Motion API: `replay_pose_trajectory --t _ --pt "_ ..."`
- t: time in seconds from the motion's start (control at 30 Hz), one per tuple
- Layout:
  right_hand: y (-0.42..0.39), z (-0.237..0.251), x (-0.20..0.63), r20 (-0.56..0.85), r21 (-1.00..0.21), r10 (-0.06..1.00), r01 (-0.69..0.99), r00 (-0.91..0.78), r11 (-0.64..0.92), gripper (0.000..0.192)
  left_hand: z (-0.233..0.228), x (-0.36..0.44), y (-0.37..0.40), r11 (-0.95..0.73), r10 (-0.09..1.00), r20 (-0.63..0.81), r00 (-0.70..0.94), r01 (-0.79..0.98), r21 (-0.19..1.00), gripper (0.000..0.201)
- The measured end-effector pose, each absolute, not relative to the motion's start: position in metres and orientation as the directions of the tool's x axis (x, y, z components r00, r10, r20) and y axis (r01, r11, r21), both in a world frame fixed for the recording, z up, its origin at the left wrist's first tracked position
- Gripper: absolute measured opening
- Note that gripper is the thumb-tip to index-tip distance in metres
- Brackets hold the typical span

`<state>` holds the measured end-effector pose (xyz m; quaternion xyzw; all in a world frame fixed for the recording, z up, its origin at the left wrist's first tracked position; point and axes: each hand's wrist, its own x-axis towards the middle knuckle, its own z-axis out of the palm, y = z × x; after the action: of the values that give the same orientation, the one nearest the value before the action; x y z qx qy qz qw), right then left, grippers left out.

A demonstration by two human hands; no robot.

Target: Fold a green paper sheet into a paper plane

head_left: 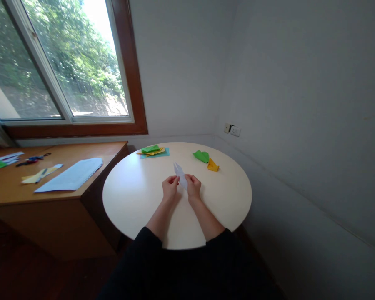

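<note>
Grey walls meet in a corner behind a round white surface (134,200), with a window (65,62) at the upper left of the frame. At the centre of the frame, both hands hold a white paper (180,173) just above the surface. The left hand (170,187) pinches its lower left edge between thumb and fingertips, and the right hand (193,186) pinches the lower right edge the same way, so the pointed end of the paper sticks up and away from the person. The fold itself is too small to read.

Toward the far rim lie a stack of green and yellow sheets (153,151), a green fold (201,156) and a yellow fold (213,166). A wooden desk (65,196) at the left carries a pale sheet (73,175).

To crease well, I judge the edges should be matched first, then the paper pressed flat against the surface rather than folded in the air.
</note>
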<state>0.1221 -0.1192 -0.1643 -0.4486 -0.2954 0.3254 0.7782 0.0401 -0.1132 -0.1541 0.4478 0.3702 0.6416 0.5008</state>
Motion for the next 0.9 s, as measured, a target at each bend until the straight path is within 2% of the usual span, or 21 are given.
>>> replay_pose_trajectory --t 0.43,0.9 --pt "-0.1210 -0.1625 0.1199 0.182 -0.886 0.796 -0.254 0.577 0.387 0.020 -0.1556 0.0391 -0.1105 -0.210 0.976 0.183 -0.118 -0.299 0.931 0.024" --pt "-0.1192 -0.1657 0.1204 0.297 -0.902 0.763 -0.093 0.573 0.421 0.017 -0.1570 0.0373 -0.1114 -0.198 0.976 0.158 -0.149 -0.315 0.928 0.034"
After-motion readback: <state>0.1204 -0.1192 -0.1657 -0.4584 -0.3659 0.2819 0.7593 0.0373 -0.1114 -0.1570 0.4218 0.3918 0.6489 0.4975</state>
